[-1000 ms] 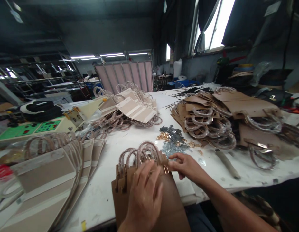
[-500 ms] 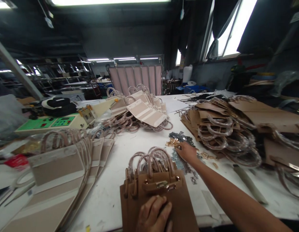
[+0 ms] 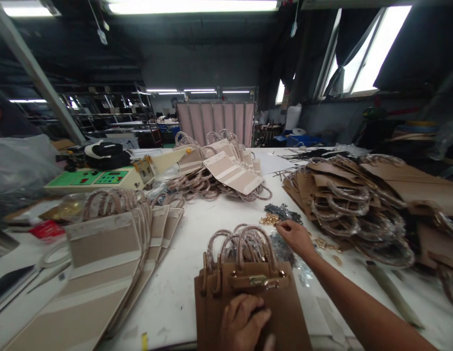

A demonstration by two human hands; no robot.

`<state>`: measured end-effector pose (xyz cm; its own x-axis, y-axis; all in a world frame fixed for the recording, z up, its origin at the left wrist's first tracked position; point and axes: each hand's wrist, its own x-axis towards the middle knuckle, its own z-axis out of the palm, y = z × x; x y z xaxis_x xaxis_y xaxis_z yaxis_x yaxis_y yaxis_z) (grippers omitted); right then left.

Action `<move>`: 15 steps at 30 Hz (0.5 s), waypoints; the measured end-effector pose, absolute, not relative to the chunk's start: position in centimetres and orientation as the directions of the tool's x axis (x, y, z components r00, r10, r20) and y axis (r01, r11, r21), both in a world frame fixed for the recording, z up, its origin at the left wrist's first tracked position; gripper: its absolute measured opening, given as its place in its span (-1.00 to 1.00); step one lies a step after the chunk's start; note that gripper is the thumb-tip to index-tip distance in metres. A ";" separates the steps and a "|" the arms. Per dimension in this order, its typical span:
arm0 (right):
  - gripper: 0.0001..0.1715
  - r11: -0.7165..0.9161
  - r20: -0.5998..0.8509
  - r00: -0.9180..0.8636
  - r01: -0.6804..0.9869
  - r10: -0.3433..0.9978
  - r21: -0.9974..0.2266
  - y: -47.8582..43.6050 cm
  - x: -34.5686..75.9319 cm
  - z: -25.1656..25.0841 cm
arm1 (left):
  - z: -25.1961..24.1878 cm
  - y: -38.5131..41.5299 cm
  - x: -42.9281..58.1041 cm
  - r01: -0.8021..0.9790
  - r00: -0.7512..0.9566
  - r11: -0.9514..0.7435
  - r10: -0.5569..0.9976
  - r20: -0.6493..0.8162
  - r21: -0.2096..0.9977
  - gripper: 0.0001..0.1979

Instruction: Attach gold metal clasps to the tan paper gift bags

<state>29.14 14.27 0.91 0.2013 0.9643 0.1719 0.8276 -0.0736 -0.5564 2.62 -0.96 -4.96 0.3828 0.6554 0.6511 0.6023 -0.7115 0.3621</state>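
Observation:
A stack of brown bag panels (image 3: pixel 285 312) lies at the front edge of the table, with wrapped handles (image 3: pixel 255 239) pointing away and gold fittings near the top. My left hand (image 3: pixel 244 319) rests on the top panel, fingers bent and apart, holding nothing visible. Beyond the stack, my right hand (image 3: pixel 292 235) is pinched beside a small heap of gold pieces (image 3: pixel 270 219); whatever its fingertips hold is too small to make out. Dark and silvery metal pieces (image 3: pixel 285 212) lie behind and under that hand.
Beige panels with handles (image 3: pixel 102 263) stand at the left. More beige panels (image 3: pixel 233 173) are heaped at the back centre. Brown panels with wrapped handles (image 3: pixel 339 195) are piled at the right. A green-topped machine (image 3: pixel 90 178) sits at the back left; an olive strip (image 3: pixel 394 292) lies front right.
The view has turned slightly left, shifting the scene right. My right hand has drawn back a little from the metal pieces, its fingertips now pinched. My left hand stays on the panels.

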 end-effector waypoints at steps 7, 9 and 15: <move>-0.78 -0.182 -0.193 -0.245 0.070 0.950 -0.981 -2.0 25.6 3.3 | -0.3 -2.4 2.2 0.262 0.297 -0.452 0.879 0.374 0.853 -0.73; -0.80 -0.300 -0.277 -0.339 -0.018 0.899 -0.954 -3.9 23.9 2.6 | 0.1 -2.3 1.6 0.145 0.373 -0.424 0.861 0.347 0.894 -0.68; -0.77 -0.340 -0.284 -0.413 -0.066 0.865 -0.938 -2.9 21.4 0.8 | -0.4 -1.9 1.6 0.086 0.427 -0.507 0.796 0.428 0.857 -0.75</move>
